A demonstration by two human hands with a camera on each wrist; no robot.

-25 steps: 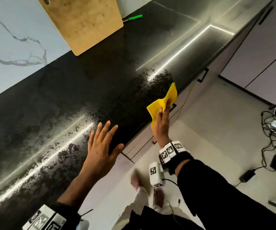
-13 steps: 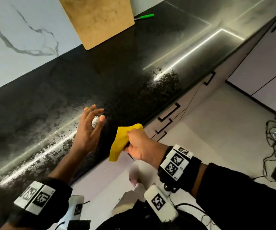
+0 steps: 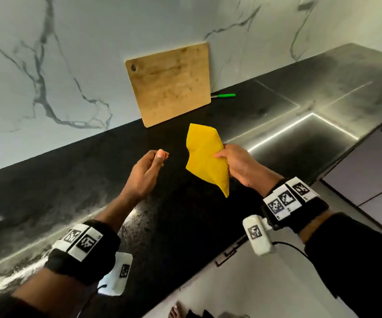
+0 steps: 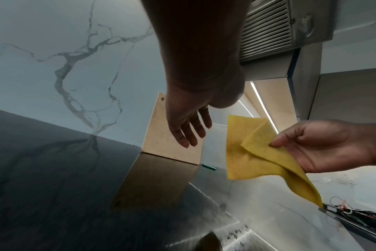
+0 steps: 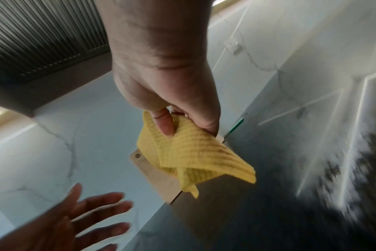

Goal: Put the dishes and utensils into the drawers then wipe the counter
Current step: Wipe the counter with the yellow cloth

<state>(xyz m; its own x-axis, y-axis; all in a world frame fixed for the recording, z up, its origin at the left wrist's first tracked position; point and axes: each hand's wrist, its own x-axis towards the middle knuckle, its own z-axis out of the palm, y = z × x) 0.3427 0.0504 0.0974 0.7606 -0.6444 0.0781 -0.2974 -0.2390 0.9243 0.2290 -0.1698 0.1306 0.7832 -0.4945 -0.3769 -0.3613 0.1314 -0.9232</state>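
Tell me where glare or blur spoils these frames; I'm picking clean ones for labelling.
Head view: strip-light glare streaks the counter, otherwise sharp. Left wrist view: mostly sharp, left hand dim. Right wrist view: motion blur smears the counter's right side and the left hand.

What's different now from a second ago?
The right hand carried the cloth from beyond the counter's edge to above it, beside the left hand, whose spread fingers have relaxed. The cloth stays pinched, off the surface; the board still leans on the wall.

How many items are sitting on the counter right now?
2: a wooden cutting board leaning against the marble wall, and a green-handled utensil lying just right of it, its tip hidden behind the board. Counter areas outside the frame go unseen.
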